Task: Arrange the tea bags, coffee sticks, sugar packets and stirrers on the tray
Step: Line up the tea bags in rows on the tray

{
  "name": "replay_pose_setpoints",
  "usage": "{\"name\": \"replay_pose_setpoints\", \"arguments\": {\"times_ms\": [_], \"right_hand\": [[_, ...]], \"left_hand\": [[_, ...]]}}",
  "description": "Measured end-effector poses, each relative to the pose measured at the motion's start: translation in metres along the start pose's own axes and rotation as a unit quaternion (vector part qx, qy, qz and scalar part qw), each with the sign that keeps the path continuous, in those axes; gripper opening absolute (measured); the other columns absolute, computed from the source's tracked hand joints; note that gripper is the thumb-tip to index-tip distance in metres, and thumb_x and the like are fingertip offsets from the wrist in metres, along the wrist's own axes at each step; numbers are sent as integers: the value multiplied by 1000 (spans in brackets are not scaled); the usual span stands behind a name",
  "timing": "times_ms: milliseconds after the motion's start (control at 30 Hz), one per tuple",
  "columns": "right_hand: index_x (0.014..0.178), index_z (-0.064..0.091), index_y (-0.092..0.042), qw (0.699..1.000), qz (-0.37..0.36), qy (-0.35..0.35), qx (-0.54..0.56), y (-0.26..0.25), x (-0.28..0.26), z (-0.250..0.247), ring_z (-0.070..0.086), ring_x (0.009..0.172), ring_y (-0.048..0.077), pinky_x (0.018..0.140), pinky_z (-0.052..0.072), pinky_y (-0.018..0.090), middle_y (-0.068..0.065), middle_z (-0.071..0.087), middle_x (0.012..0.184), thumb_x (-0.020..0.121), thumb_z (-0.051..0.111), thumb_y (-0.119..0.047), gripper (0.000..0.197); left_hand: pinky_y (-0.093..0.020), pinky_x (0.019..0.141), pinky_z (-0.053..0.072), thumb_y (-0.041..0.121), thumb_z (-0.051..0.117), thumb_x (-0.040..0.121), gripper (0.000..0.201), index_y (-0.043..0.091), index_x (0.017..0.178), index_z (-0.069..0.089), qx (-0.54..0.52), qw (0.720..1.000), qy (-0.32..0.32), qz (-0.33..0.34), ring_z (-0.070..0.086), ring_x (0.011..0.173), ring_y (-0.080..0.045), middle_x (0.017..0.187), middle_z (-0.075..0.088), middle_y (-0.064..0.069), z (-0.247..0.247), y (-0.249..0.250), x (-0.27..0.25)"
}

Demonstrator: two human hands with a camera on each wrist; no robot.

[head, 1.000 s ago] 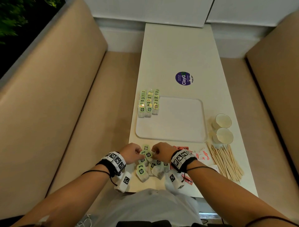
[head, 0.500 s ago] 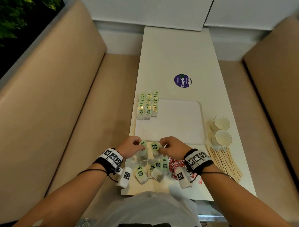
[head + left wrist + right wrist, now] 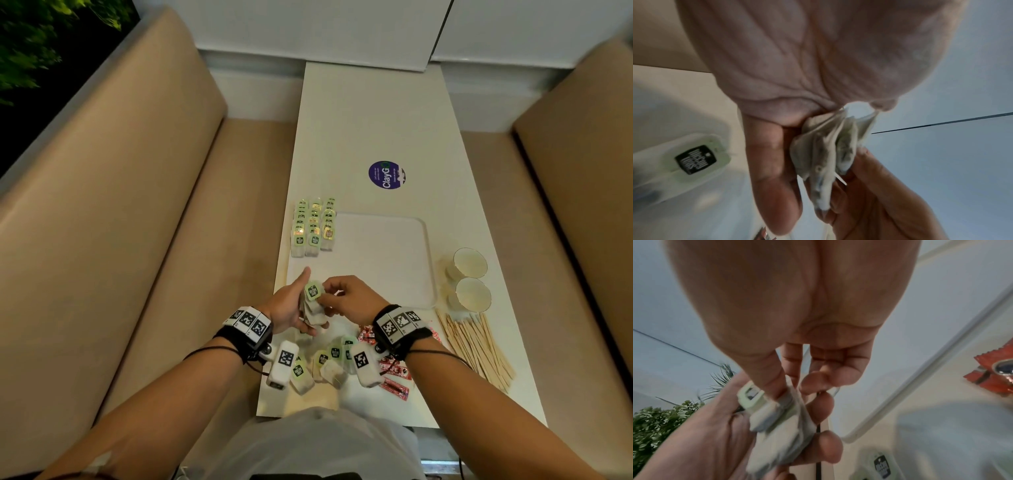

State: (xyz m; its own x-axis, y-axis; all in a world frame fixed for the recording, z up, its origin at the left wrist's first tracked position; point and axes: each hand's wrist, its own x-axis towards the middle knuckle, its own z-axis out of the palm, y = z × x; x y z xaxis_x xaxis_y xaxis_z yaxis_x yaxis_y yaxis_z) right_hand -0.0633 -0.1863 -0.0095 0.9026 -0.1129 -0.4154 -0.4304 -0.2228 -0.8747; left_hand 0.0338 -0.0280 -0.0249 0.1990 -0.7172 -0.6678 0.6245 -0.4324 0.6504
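Small stack of tea bags point(image 3: 313, 303) between my hands, held above near edge of tray point(image 3: 430, 260); light, soft, floppy paper, tags and strings likely to snag, best pinched across flat faces. My left hand point(image 3: 287, 310) cups stack, fingers curled under; my right hand point(image 3: 346, 296) pinches top bag. Left wrist view shows bag edges fanned point(image 3: 830, 149); head view alone shows rows already laid point(image 3: 313, 226), loose bags on bench point(image 3: 376, 116)

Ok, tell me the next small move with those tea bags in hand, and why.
Probably carry the small stack of tea bags forward and set it down beside the rows of tea bags at the tray's far left corner. Both the left hand and right hand grip the stack over the tray's near edge, and loose tea bags remain on the table.
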Motion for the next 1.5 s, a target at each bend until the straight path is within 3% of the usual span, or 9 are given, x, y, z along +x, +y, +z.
{"name": "replay_pose_setpoints", "arguments": {"times_ms": [67,200,300,533,700,833,1133,1333,1500], "right_hand": [[94,71,-4,1000,-2,13,-15,1,2,1,59,61,9,63,48,22,4,70,74,97,64,-18,16],[108,72,-9,999,-9,41,-2,6,2,5,56,56,0,61,49,17,2,68,83,98,59,-10,16],[109,71,-18,999,-12,37,10,7,1,4,57,57,0,63,50,19,0,68,89,99,58,-11,18],[100,73,-14,998,-17,53,11,8,6,0,57,62,2,64,49,20,6,72,97,92,72,-23,12],[96,68,-7,995,-16,89,43,13,12,-3,61,60,8,59,48,19,0,71,80,97,67,-18,11],[97,64,-6,994,-8,93,54,17,15,-7,60,58,11,58,48,21,-3,67,73,99,63,-18,12],[91,71,-11,996,13,78,27,31,21,-4,53,58,4,58,47,23,-6,64,75,94,70,-35,24],[92,75,-8,996,17,93,-1,41,30,-9,43,48,-1,53,36,15,-13,57,60,97,68,-28,22],[98,79,-10,991,36,132,-6,47,49,-21,46,53,1,59,43,22,9,69,72,98,65,-30,24]], "left_hand": [[-36,57,60,69,24,98,73,12,122,62,21,1000,-16,10,68,92,-38,102,68,-17,-3,0,0],[-36,64,60,25,64,97,22,15,116,57,117,990,10,73,72,87,-26,99,67,-9,-5,-1,-3],[-31,62,59,13,67,95,18,15,109,56,170,981,21,88,72,84,-19,96,67,-4,-7,0,-2],[-18,53,50,19,74,90,17,19,103,62,266,956,43,117,63,74,-9,82,65,7,-11,2,3],[-30,58,58,18,74,90,20,16,109,65,164,981,43,89,69,79,-21,87,70,-2,-13,1,7],[-28,56,56,26,76,89,31,13,115,65,141,980,91,105,69,78,-20,100,74,-9,-17,2,16],[-26,51,50,21,73,91,20,10,106,68,130,969,161,134,65,70,-17,84,74,-5,-24,5,36],[-27,53,51,23,74,90,21,12,106,67,126,970,173,117,66,70,-16,84,72,-4,-25,4,45],[-26,54,53,11,69,93,15,11,106,61,65,972,200,105,66,70,-16,85,65,-9,-29,8,52]]}}
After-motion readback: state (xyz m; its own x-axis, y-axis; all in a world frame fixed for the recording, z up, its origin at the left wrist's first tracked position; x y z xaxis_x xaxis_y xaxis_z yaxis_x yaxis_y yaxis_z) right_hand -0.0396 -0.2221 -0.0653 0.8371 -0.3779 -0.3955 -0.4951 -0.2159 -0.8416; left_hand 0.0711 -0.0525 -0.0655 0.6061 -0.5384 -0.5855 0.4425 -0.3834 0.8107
